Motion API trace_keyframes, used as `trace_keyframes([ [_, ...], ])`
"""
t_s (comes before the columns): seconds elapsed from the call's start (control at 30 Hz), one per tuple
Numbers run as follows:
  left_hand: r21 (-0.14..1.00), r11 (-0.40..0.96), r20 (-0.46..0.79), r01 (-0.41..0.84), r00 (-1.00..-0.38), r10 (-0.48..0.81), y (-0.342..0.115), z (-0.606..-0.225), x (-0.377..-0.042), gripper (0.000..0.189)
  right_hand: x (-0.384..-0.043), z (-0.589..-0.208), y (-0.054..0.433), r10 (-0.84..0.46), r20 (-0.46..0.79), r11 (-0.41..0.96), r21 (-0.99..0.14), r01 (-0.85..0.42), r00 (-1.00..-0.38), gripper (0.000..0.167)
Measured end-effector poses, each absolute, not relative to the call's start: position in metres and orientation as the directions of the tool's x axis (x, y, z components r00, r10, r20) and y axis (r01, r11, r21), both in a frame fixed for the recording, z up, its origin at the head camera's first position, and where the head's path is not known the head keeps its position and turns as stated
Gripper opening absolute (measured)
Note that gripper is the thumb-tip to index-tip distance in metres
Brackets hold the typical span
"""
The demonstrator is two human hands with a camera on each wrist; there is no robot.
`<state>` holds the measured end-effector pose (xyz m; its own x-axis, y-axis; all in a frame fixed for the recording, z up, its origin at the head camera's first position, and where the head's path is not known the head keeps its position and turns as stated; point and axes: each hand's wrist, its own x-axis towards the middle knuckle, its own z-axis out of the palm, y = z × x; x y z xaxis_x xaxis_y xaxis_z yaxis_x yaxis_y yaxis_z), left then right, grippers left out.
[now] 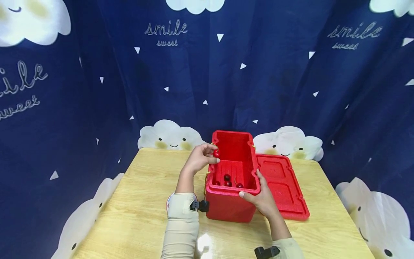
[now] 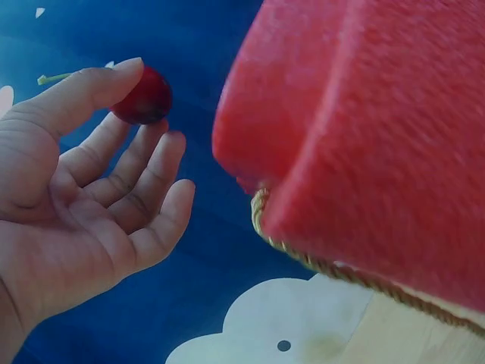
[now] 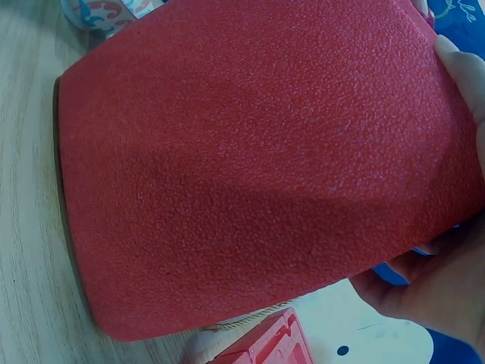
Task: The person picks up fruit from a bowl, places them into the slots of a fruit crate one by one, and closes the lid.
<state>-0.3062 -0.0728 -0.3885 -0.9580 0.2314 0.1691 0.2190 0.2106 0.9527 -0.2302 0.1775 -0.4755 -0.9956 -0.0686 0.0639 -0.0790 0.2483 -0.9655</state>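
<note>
My left hand [image 1: 200, 158] pinches a dark red cherry [image 2: 145, 97] between thumb and fingertips, its green stem sticking out past the thumb. In the head view this hand is at the left rim of an open red foam box [image 1: 231, 207], with the cherry overlapping the box's inside edge. Several other cherries [image 1: 227, 177] lie on the box floor at the near end. My right hand [image 1: 263, 198] grips the box's near right corner, thumb over the near rim and fingers along the right side. The right wrist view shows the box's textured outer wall [image 3: 250, 167].
The red lid [image 1: 295, 201] lies on the wooden table [image 1: 139, 216] to the right of the box. A patterned round container [image 3: 102, 14] stands left of the box, mostly behind my left sleeve in the head view. Gold cord [image 2: 333, 267] runs along the box's side. Behind hangs a blue curtain [image 1: 233, 86].
</note>
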Motion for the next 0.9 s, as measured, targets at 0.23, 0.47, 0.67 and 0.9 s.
trace_keyframes([
  [0.23,0.951,0.242,0.114,0.194,-0.944,0.310,-0.062,-0.385,-0.313,0.040,-0.222,-0.462,0.175,-0.079,0.038,0.234,-0.971,-0.055,-0.996,0.110],
  [0.47,0.948,0.285,0.039,0.141,-0.941,0.337,-0.058,-0.383,-0.320,0.038,-0.229,-0.476,0.178,-0.080,0.063,0.228,-0.970,-0.080,-0.995,0.108],
  [0.67,0.943,0.318,-0.028,0.099,-0.929,0.370,-0.056,-0.380,-0.330,0.038,-0.229,-0.476,0.178,-0.077,0.063,0.237,-0.968,-0.080,-0.995,0.109],
  [0.9,0.926,0.371,-0.097,0.072,-0.904,0.416,-0.052,-0.377,-0.342,0.038,-0.231,-0.476,0.177,-0.078,0.064,0.238,-0.968,-0.081,-0.995,0.109],
])
